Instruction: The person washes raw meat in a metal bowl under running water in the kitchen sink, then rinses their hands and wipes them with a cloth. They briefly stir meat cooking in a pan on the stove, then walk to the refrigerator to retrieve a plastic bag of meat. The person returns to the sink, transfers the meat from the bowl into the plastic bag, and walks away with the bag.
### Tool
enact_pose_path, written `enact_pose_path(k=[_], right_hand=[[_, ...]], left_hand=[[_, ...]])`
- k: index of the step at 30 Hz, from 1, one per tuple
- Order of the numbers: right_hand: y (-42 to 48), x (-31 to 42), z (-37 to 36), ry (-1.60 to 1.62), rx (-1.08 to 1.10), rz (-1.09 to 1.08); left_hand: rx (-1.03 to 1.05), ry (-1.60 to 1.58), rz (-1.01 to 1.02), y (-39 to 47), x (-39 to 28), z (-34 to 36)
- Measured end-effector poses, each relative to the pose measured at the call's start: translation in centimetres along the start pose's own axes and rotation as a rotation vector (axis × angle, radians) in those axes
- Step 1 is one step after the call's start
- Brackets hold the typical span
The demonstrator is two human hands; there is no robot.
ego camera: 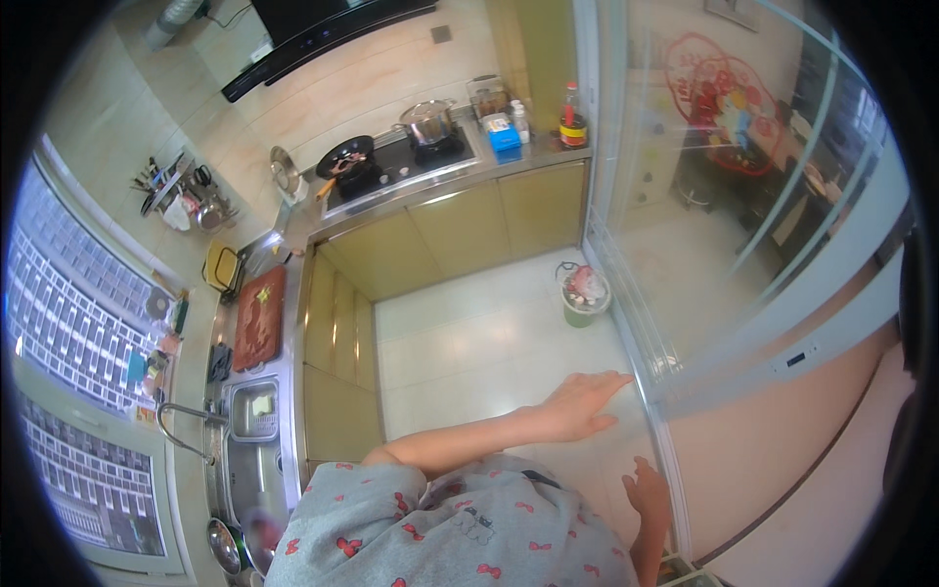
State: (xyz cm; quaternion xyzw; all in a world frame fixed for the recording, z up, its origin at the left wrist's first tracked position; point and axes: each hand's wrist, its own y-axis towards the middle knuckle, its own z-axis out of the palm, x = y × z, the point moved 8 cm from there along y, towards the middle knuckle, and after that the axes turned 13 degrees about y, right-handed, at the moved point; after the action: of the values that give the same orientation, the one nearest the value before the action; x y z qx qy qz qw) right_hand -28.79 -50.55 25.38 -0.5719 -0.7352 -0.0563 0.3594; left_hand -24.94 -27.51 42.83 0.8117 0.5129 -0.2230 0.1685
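Note:
My left hand (pixel 583 406) is stretched across my body to the right, over the tiled floor (pixel 477 345). Its thumb stands apart from the fingers, and nothing is in it. Lower down, my right hand (pixel 648 488) hangs at my side with thumb and fingers spread, also holding nothing. Both are close to the floor track (pixel 645 400) of a sliding glass door (pixel 653 242), but I cannot tell whether either touches it. Beyond my left hand, a small green trash bin (pixel 579 317) with a whitish liner and refuse stands beside that track.
Ahead, a black wok (pixel 352 160) with food and a lidded steel pot (pixel 427 123) sit on the cooktop (pixel 400 170). A red cutting board (pixel 258 323) lies on the left counter beside the sink (pixel 253 469). Through the glass, a dark table (pixel 788 220) shows.

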Motion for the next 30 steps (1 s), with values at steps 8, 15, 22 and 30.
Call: enact_pose_path(k=[8, 15, 22, 30], right_hand=[[1.9, 4.5, 8.3, -0.007, 0.296, -0.069], [7.4, 8.3, 13.2, -0.062, 0.422, 0.087], [12.2, 16.7, 14.5, -0.167, 0.419, -0.011], [16.6, 22.7, 13.2, -0.032, 0.3, -0.011]], left_hand=[[-0.075, 0.095, -0.138, -4.5, 7.6, -1.5], [0.094, 0.08, -0.234, -3.4, 22.2, -3.3], [0.073, 0.066, -0.171, -0.4, 25.6, -7.6], [0.132, 0.061, -0.12, 0.7, 28.2, -7.7]])
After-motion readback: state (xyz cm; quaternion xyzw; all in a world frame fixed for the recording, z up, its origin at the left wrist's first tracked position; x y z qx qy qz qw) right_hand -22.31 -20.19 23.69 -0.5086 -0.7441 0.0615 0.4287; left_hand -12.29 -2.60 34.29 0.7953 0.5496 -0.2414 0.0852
